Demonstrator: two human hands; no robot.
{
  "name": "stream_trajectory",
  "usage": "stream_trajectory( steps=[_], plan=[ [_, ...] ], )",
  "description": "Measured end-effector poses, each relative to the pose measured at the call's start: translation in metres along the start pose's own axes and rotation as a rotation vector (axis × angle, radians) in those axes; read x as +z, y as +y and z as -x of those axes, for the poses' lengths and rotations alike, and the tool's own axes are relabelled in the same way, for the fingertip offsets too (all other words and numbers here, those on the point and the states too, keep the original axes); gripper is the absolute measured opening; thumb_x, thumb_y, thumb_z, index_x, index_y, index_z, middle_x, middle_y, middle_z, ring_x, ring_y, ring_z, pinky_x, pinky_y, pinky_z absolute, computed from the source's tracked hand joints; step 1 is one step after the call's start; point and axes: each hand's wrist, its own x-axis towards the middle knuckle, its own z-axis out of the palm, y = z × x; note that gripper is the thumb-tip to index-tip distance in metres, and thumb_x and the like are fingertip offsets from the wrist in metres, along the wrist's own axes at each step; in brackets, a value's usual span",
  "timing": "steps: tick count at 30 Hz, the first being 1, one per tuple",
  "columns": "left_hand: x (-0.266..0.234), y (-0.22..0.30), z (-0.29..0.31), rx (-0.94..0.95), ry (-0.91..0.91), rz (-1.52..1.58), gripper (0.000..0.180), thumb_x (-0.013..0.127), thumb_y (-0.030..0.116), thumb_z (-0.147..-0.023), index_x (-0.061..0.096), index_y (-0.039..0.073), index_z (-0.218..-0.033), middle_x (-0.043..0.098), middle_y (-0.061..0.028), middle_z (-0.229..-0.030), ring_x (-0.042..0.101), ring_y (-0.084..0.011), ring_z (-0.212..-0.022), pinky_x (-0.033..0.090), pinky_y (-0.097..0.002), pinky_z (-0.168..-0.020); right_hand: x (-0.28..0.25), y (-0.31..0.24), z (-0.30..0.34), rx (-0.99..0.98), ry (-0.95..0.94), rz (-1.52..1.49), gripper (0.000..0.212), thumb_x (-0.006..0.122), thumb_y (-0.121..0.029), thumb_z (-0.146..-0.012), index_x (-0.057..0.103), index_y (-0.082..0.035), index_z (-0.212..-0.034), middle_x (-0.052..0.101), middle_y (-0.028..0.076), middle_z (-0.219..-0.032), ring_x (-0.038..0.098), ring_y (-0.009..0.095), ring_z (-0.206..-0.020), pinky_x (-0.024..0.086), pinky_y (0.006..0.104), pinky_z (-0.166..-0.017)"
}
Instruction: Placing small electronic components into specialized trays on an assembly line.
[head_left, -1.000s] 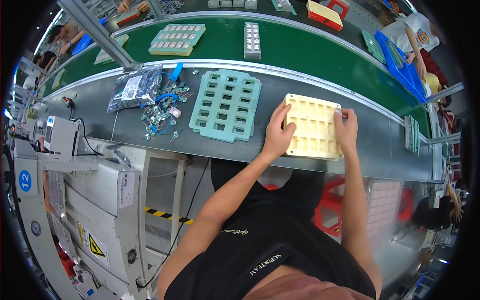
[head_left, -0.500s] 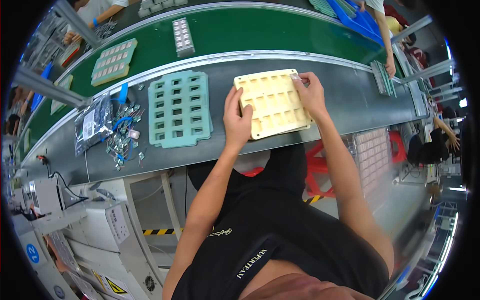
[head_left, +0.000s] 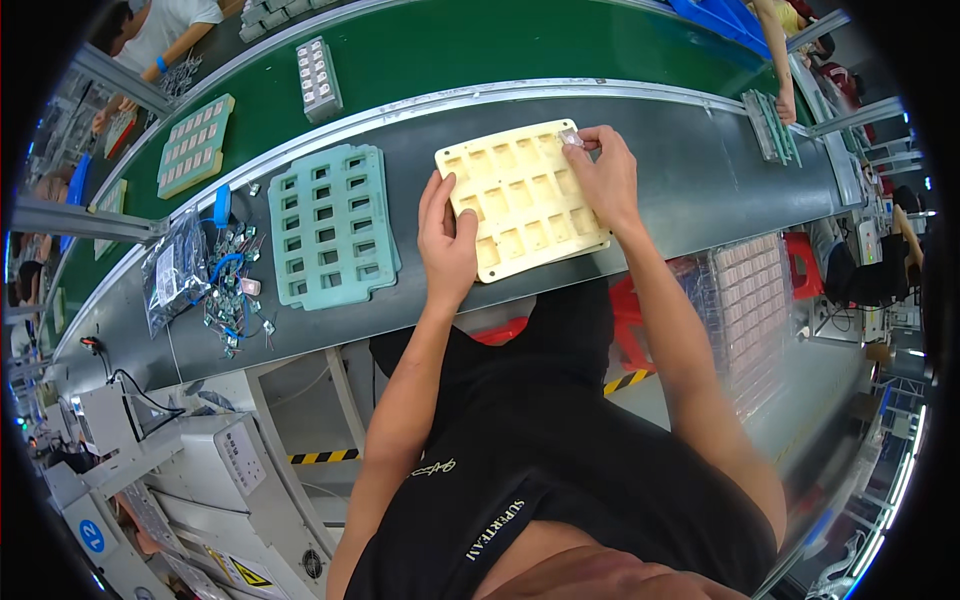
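Observation:
A cream tray (head_left: 517, 180) with rows of square pockets lies slightly turned on the dark bench, apparently with another layer beneath it. My left hand (head_left: 447, 240) grips its left edge, thumb on the top face and fingers along the side. At the tray's far right corner, my right hand (head_left: 607, 180) pinches a small, pale, shiny piece (head_left: 570, 137) between thumb and fingers. What this piece is cannot be made out. To the left lies a teal tray (head_left: 324, 232) with square cut-outs, seemingly stacked on a second one.
Left of the teal tray are a heap of small wired parts (head_left: 235, 285) and a clear plastic bag (head_left: 177, 265). Beyond the metal rail, a green conveyor (head_left: 450, 60) carries a filled tray (head_left: 195, 145) and a grey block (head_left: 318, 80). A co-worker's hand (head_left: 785, 105) is near strips at far right.
The view has shifted a little, so bench items appear further left. My right fingers have risen slightly off the tray's corner, and the pale piece shows more plainly. My left hand keeps its hold.

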Motion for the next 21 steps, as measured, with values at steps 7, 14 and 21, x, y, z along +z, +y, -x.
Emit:
stream_trajectory(
  steps=[7,14,21],
  plan=[
    [0.001,-0.003,-0.002,-0.006,0.012,-0.024,0.047,0.051,-0.006,-0.092,0.048,-0.005,-0.138,0.032,-0.0197,-0.153,0.045,-0.0263,-0.136,0.040,-0.0340,-0.108,-0.003,-0.008,-0.008,0.042,-0.039,0.041,0.025,0.071,-0.021,-0.087,0.062,-0.002,-0.099,0.065,0.012,-0.098,0.062,0.030,-0.095,0.048,0.0420,-0.083],
    [0.002,-0.002,0.000,-0.022,0.003,-0.014,0.046,0.051,-0.006,-0.092,0.047,-0.006,-0.138,0.031,-0.0204,-0.153,0.043,-0.0271,-0.137,0.039,-0.0350,-0.109,-0.002,-0.003,-0.002,0.005,0.010,0.052,0.026,0.070,-0.022,-0.087,0.060,-0.002,-0.099,0.065,0.013,-0.097,0.062,0.030,-0.094,0.048,0.0417,-0.082],
    [0.001,-0.004,-0.002,-0.009,0.013,-0.025,0.046,0.050,-0.005,-0.092,0.047,-0.006,-0.138,0.031,-0.0207,-0.153,0.043,-0.0271,-0.137,0.040,-0.0348,-0.109,-0.006,0.001,-0.007,0.019,-0.082,0.005,0.026,0.069,-0.022,-0.088,0.059,0.001,-0.097,0.064,0.016,-0.097,0.062,0.030,-0.093,0.048,0.0412,-0.081]
  ],
)
